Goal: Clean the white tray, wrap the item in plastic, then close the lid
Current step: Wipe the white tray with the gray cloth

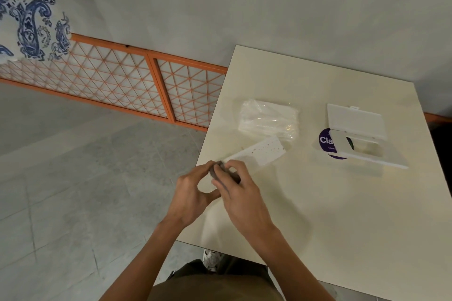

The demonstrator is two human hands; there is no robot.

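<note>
Both hands are meeting over the near left part of the cream table (pixel 342 227). The left hand (pixel 193 193) and right hand (pixel 241 199) are together pinching a small dark grey piece (pixel 217 170) in curled fingertips; what it is cannot be told. Just beyond the grip, the speckled white tray (pixel 259 153) is lying flat. Farther beyond, the plastic-wrapped item (pixel 269 120) is resting. Well to the grip's right, a white case (pixel 367 154) is sitting with its lid (pixel 355 120) open, partly covering a purple label (pixel 326 140).
</note>
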